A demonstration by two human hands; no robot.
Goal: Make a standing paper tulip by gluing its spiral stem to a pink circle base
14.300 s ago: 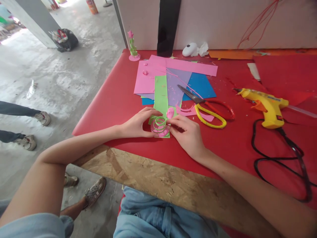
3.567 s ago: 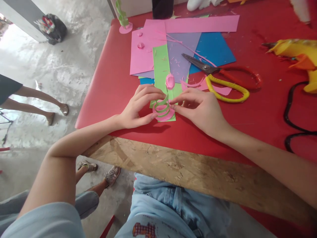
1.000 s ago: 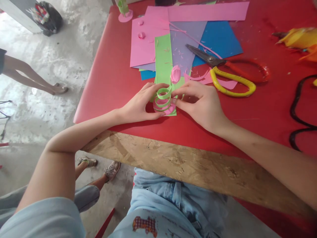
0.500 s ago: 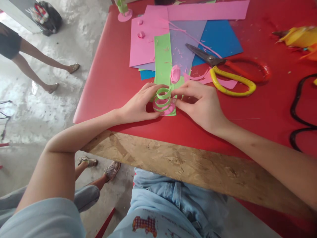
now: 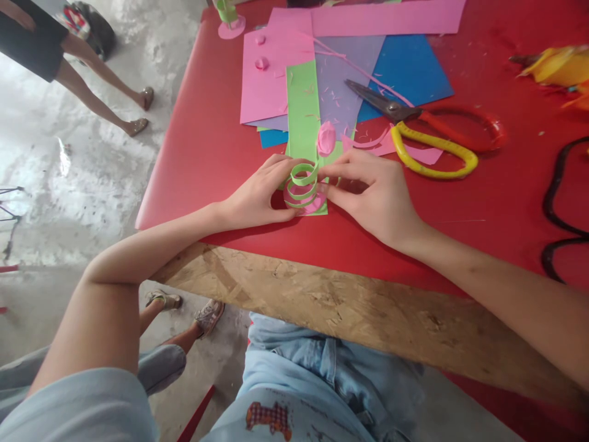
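Note:
A green paper spiral (image 5: 302, 196) rises from a round pink paper base (image 5: 309, 207) near the table's front edge. At its top is a rolled pink paper flower (image 5: 326, 139). My left hand (image 5: 260, 190) curves round the spiral's left side, thumb low by the base and fingers up at the top coil. On the other side, my right hand (image 5: 372, 190) pinches at the spiral's right edge, just below the flower; its fingertips partly hide the contact. Under the base lies a green paper strip (image 5: 302, 110).
Scissors (image 5: 392, 112) with red and yellow handles lie open right of the papers. Beyond are pink (image 5: 391, 18), purple and blue sheets (image 5: 409, 73) with scraps. A black-handled item (image 5: 554, 202) is at far right. A person's legs (image 5: 99, 92) are at left.
My hands and the paper spiral look the same. The person at the left has stepped further into view, toward the right.

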